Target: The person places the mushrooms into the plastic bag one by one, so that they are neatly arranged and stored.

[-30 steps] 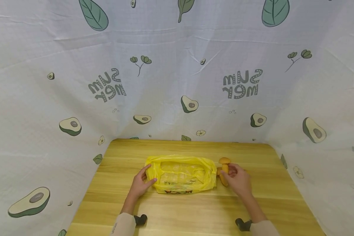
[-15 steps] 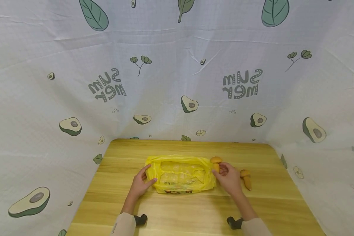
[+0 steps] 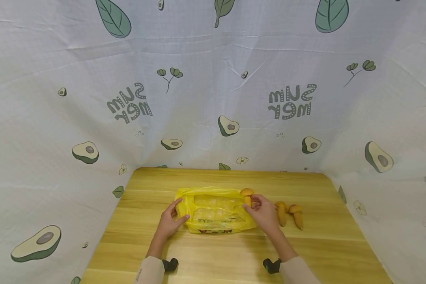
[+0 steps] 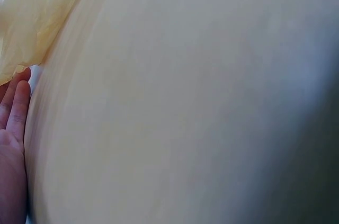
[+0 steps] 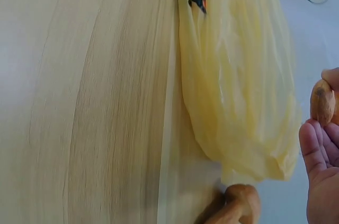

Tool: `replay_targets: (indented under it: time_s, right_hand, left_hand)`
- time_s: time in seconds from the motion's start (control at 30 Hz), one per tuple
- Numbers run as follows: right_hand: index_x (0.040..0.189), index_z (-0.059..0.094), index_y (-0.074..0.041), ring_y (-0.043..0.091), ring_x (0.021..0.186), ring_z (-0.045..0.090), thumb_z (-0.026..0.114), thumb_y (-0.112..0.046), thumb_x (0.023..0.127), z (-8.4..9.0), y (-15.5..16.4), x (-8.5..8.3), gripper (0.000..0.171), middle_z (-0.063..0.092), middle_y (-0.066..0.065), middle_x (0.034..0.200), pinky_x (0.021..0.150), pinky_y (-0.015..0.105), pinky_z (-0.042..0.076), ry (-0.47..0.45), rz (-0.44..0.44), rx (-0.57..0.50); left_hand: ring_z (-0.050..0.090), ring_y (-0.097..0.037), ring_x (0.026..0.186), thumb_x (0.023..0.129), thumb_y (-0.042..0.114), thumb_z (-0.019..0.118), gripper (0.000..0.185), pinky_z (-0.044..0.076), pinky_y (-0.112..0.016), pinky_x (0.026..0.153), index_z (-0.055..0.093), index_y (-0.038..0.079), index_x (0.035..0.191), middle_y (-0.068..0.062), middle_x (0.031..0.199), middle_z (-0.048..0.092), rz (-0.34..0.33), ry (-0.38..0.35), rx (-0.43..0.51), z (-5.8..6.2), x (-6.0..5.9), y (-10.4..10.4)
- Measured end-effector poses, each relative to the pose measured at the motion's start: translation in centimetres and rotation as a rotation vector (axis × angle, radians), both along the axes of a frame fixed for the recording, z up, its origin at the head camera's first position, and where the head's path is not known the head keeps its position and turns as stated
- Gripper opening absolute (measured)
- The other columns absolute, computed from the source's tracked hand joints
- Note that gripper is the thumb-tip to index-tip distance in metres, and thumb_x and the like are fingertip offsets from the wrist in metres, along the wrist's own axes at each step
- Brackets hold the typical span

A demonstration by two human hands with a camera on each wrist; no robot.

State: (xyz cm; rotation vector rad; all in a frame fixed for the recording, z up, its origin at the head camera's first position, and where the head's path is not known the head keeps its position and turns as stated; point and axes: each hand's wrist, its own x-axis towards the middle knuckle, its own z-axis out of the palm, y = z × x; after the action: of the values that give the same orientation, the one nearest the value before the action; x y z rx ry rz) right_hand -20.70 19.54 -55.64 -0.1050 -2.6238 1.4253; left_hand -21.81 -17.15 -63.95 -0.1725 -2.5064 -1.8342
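- Our right hand (image 3: 264, 215) pinches an orange-brown mushroom (image 3: 247, 192), held upright with its cap on top, above the right end of the bag's opening.
- Our left hand (image 3: 168, 221) is at the opposite end of the yellow plastic bag (image 3: 216, 227), its thumb and fingers spread and touching the plastic.
- The bag rests on the wood-grain surface (image 3: 326, 244) with its wide mouth gaping and dark print along its near side.
- Just right of our right hand, a second mushroom (image 3: 282, 213) and a third mushroom (image 3: 297, 217) lie side by side, caps away from us, stems pointing our way.
- Pale sleeves (image 3: 150, 271) cover our forearms, and a dark device (image 3: 170, 265) shows at each wrist.
- Behind the surface, we see a white cloth (image 3: 198, 98) printed with avocados, leaves and mirrored "summer" lettering.
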Motion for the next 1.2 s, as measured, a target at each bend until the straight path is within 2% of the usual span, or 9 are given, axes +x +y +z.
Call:
replay_targets:
  time_s: [0.47,0.63,0.67,0.93,1.03,1.2]
  right_hand:
    - [0.122,0.067,0.003,0.017,0.084,0.066,0.084,-0.018,0.087,-0.3,-2.7,-0.5,0.045,0.071,0.016,0.110,0.070,0.020,0.055,0.016,0.060,-0.053]
    - [0.124,0.067,0.001,0.017,0.087,0.066,0.084,-0.019,0.088,-0.7,-3.5,-1.0,0.045,0.071,0.014,0.113,0.072,0.020,0.055,-0.010,0.078,-0.059]
    - [0.124,0.067,0.000,0.017,0.087,0.066,0.084,-0.019,0.087,-0.7,-3.6,-1.0,0.045,0.072,0.014,0.114,0.072,0.020,0.055,-0.011,0.081,-0.059]
    - [0.120,0.069,0.001,0.018,0.085,0.068,0.084,-0.017,0.087,-1.5,-4.9,-1.2,0.041,0.072,0.015,0.111,0.071,0.023,0.057,0.019,0.105,-0.051]
    - [0.119,0.068,0.002,0.018,0.084,0.068,0.084,-0.018,0.087,-1.6,-5.5,-1.2,0.041,0.072,0.015,0.110,0.071,0.025,0.058,0.031,0.117,-0.049]
    - [0.119,0.068,0.003,0.017,0.083,0.068,0.085,-0.019,0.087,-1.9,-6.3,-1.2,0.042,0.072,0.015,0.107,0.069,0.026,0.058,0.036,0.142,-0.045]
  left_hand:
    - [0.049,-0.044,0.141,0.091,0.029,0.081,0.075,0.043,-0.057,0.113,0.045,0.013,0.156,-0.021,0.162,0.039,-0.019,0.025,-0.051,0.2,-0.1,0.0]
    - [0.050,-0.043,0.140,0.091,0.026,0.081,0.075,0.043,-0.057,0.113,0.046,0.012,0.155,-0.022,0.160,0.041,-0.019,0.032,-0.027,0.2,-0.2,0.1]
    - [0.050,-0.044,0.140,0.091,0.023,0.081,0.075,0.042,-0.059,0.113,0.046,0.010,0.155,-0.024,0.160,0.041,-0.016,0.031,-0.018,0.6,-0.1,0.3]
    - [0.051,-0.043,0.140,0.090,0.017,0.081,0.073,0.042,-0.058,0.113,0.047,0.012,0.154,-0.022,0.160,0.042,0.012,0.022,-0.017,0.0,-0.1,0.3]
    - [0.050,-0.046,0.138,0.090,0.012,0.080,0.073,0.041,-0.061,0.112,0.046,0.006,0.154,-0.026,0.159,0.041,0.028,0.032,-0.014,0.7,0.4,0.7]
    - [0.052,-0.047,0.136,0.089,0.012,0.081,0.073,0.042,-0.061,0.111,0.047,0.001,0.153,-0.028,0.157,0.043,0.009,0.034,0.009,3.0,1.5,1.0]
